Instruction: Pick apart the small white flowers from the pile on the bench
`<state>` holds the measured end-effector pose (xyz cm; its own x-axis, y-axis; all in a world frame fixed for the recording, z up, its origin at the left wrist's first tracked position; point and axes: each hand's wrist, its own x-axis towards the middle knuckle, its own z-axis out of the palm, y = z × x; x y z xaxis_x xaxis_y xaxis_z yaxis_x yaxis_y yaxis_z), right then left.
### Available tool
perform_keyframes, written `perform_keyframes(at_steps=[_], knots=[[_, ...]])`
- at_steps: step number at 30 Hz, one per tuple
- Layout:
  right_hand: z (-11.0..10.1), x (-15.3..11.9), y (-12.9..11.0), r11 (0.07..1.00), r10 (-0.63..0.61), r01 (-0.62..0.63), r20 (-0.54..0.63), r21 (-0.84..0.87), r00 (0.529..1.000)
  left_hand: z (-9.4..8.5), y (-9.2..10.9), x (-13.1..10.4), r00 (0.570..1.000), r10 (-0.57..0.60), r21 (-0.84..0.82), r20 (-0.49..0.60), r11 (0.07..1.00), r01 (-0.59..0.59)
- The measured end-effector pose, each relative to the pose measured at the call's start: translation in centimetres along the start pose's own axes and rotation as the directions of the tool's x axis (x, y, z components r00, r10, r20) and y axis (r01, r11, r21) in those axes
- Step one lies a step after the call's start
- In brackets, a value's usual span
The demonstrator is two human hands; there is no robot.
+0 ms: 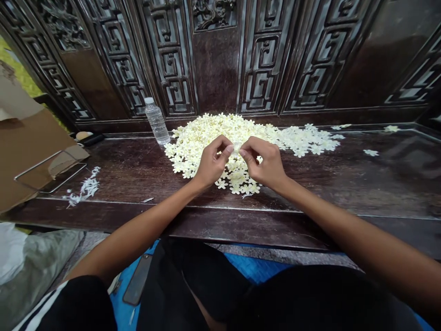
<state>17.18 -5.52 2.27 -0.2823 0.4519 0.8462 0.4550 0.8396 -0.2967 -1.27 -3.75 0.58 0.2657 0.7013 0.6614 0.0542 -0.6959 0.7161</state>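
Observation:
Both hands meet over a heap of pale yellow flowers [203,128] on a dark wooden bench. My left hand [214,161] is closed in a pinch, thumb against forefinger. Facing it, my right hand [262,161] pinches the same way, its fingertips a small gap from the left ones. A pale flower seems to sit between the fingertips, but it blends into the heap behind, so I cannot make out what either hand holds. Looser flowers [310,140] trail off to the right of the heap.
A clear plastic bottle [157,122] stands left of the heap. Farther left are white scraps [84,188], a wire frame [51,172] and a cardboard box [34,147]. A carved wooden backrest [216,69] rises behind. A phone [138,280] lies below on blue material.

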Motion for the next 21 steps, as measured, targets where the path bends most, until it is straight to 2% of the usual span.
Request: perform_keyframes(at_steps=[3, 6, 8, 11, 15, 21], knots=[[-0.1, -0.1, 0.4, 0.999, 0.041, -0.042, -0.035, -0.009, 0.999, 0.1, -0.2, -0.1, 0.997, -0.041, -0.032, 0.070, 0.999, 0.044], [-0.3, -0.1, 0.9, 0.984, 0.165, -0.161, -0.042, 0.075, 0.985, 0.2, -0.2, 0.0, 0.996, -0.061, -0.077, 0.058, 0.995, 0.066], [-0.3, -0.1, 1.1, 0.955, 0.239, -0.236, 0.007, 0.179, 0.971, 0.1, -0.1, 0.2, 0.996, -0.076, -0.141, 0.037, 0.987, 0.080], [-0.4, 0.0, 1.4, 0.879, 0.300, -0.320, 0.113, 0.353, 0.947, -0.5, -0.3, 0.5, 0.992, -0.111, -0.220, 0.060, 0.968, 0.121], [-0.7, 0.3, 1.9, 0.749, 0.310, -0.418, 0.286, 0.514, 0.907, -0.9, -0.4, 0.8, 0.978, -0.175, -0.291, 0.115, 0.935, 0.202], [-1.5, 0.7, 2.5, 0.583, 0.246, -0.474, 0.413, 0.660, 0.877, -1.1, 0.4, 0.9, 0.943, -0.239, -0.420, 0.232, 0.850, 0.319]])
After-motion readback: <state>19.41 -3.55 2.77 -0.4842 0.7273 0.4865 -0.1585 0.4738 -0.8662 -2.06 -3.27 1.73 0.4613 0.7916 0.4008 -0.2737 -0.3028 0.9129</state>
